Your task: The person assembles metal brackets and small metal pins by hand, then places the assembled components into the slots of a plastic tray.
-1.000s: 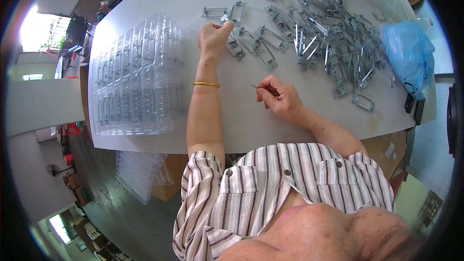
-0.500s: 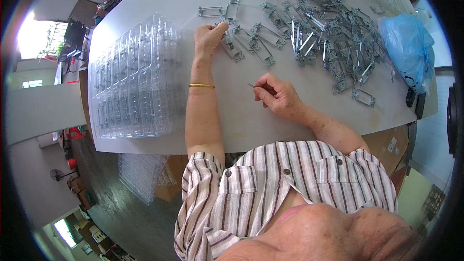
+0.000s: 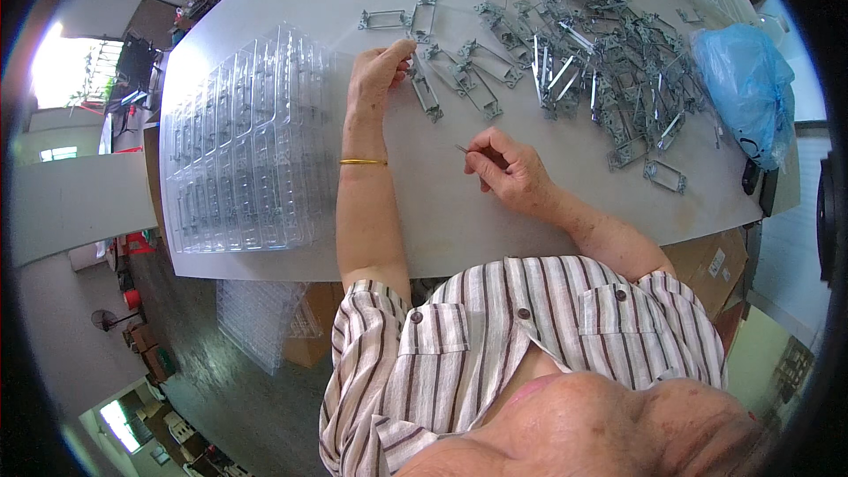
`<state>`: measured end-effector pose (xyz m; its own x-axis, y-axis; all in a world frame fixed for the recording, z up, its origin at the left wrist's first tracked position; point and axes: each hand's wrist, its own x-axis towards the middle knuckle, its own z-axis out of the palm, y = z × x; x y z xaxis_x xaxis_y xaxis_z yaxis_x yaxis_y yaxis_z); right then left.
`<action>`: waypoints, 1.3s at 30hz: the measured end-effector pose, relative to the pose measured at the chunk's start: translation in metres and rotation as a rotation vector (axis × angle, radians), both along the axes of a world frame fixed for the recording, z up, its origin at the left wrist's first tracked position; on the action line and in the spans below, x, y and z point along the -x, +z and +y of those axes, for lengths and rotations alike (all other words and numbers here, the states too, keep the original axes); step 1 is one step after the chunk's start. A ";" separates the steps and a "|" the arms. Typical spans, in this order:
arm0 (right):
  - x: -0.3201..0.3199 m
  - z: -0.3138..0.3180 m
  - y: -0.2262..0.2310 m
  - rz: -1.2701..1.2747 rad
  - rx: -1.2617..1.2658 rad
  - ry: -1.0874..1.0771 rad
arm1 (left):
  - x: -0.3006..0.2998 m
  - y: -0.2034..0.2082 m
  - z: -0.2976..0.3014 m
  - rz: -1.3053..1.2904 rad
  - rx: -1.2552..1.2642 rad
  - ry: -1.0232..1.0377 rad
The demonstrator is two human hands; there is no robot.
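Leftmost, we have a stack of clear plastic blister trays (image 3: pixel 243 146) on the white table (image 3: pixel 442 221), and as far as we can see their pockets hold little or nothing yet. Next, our left hand (image 3: pixel 375 75), a gold bangle (image 3: pixel 363 162) on its wrist, reaches up with fingers curled and closing on one of the loose metal frames (image 3: pixel 426 93) lying just beside it; whether it truly grips the frame we cannot tell. Our right hand (image 3: pixel 508 172) rests near the middle, loosely closed, pinching a thin dark pin-like tool (image 3: pixel 463 149) between thumb and fingers. Farther right, a big tangled heap of metal frames (image 3: pixel 601 62) waits unsorted, with a blue plastic bag (image 3: pixel 746 88) at the table's edge. We judge most of the work is left to do.
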<state>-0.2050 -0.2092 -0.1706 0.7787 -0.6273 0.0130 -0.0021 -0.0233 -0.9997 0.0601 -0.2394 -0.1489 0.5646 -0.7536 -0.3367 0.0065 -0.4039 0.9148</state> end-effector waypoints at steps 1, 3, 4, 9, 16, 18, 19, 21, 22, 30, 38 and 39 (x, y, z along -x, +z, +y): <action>0.000 -0.001 0.000 0.001 -0.001 -0.001 | 0.000 0.000 0.001 0.026 0.022 -0.004; 0.000 -0.003 0.000 0.032 0.024 -0.004 | -0.001 0.001 0.004 0.060 0.034 -0.008; -0.001 -0.002 0.001 0.032 0.023 -0.003 | -0.002 0.000 0.005 0.094 0.047 -0.012; -0.002 -0.002 0.004 -0.014 -0.005 -0.040 | 0.003 0.004 0.013 0.114 0.104 -0.042; 0.000 -0.004 0.004 -0.051 -0.146 -0.122 | 0.020 0.013 0.021 0.218 0.258 -0.209; 0.000 -0.005 0.004 -0.081 -0.150 -0.112 | 0.020 0.012 0.023 0.275 0.289 -0.204; -0.001 -0.005 0.004 -0.083 -0.150 -0.112 | 0.020 0.011 0.024 0.332 0.320 -0.198; 0.000 -0.006 0.003 -0.088 -0.142 -0.125 | 0.021 0.009 0.024 0.386 0.339 -0.210; 0.001 -0.007 0.003 -0.087 -0.142 -0.130 | 0.022 0.008 0.024 0.442 0.359 -0.221; -0.002 -0.012 -0.001 -0.203 -0.181 -0.188 | 0.026 -0.003 0.029 0.656 0.420 -0.273; -0.001 -0.015 -0.002 -0.220 -0.245 -0.155 | 0.036 -0.015 0.032 0.716 0.373 -0.322; -0.001 -0.016 -0.003 -0.230 -0.229 -0.158 | 0.036 -0.015 0.032 0.708 0.385 -0.322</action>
